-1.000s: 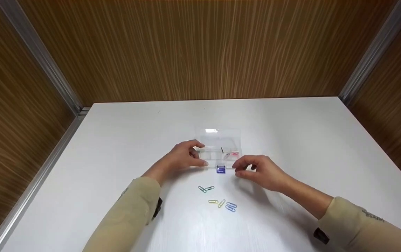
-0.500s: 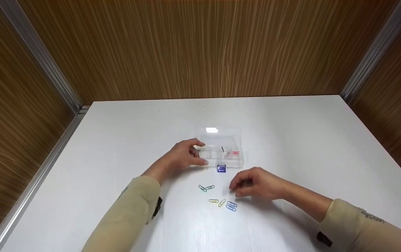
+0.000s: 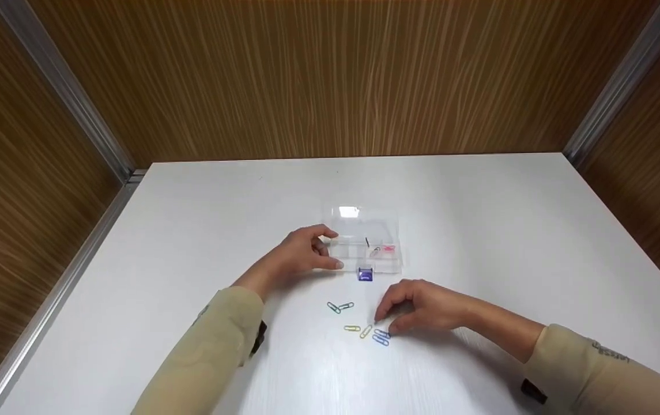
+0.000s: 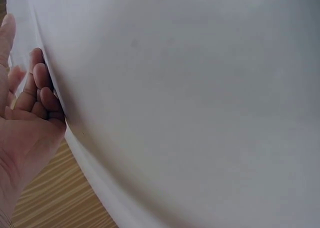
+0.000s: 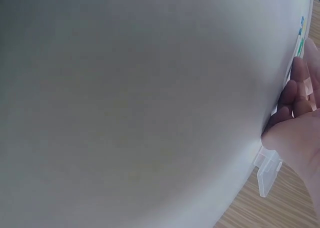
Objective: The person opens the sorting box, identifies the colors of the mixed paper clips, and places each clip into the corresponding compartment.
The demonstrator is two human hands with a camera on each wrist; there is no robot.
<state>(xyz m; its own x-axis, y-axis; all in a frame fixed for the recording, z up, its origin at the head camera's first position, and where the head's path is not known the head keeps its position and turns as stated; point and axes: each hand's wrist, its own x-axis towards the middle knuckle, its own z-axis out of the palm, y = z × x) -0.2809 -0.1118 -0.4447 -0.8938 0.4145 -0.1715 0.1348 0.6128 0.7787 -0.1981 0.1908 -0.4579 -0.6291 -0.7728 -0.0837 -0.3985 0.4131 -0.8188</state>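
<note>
- A clear plastic compartmented box point(image 3: 348, 251) is grasped by the left grip point(image 3: 301, 252).
- Pink-red wire paperclips point(image 3: 388, 249) are contained at its rear right.
- The right grip point(image 3: 425, 305) is released by blue wire paperclips point(image 3: 381, 338).

No text, brand or number can be read for certain. In the head view, a short line of dark lettering is borne by the right sleeve point(image 3: 563, 363), near the cuff, but its characters are too blurred to be made out. A small dark mark is seen on the left sleeve point(image 3: 227, 328). On the clear box's blue clasp point(image 3: 365, 275), a pale mark is too small to be identified.
</note>
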